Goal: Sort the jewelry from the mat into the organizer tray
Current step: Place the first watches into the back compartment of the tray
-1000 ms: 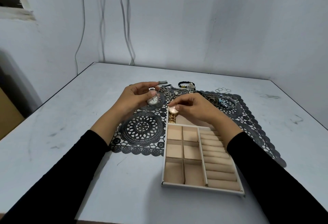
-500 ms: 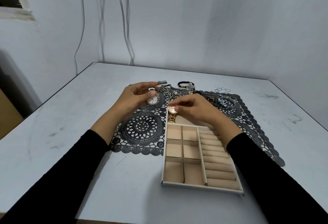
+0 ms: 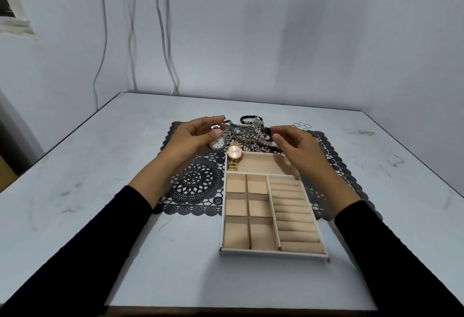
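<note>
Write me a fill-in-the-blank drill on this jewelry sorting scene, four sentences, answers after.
1. The white-dial watch in the left hand has a ____ case.
2. The gold watch lies at the tray's far ____ corner.
3. The tray has ____ small square compartments.
4. The ring rolls fill its near ____ side.

Missing words: silver; left; six; right.

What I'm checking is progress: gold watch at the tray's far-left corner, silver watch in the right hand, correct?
Wrong hand: the head view shows the silver watch in the left hand. The gold watch is at the tray's far-left corner.
</note>
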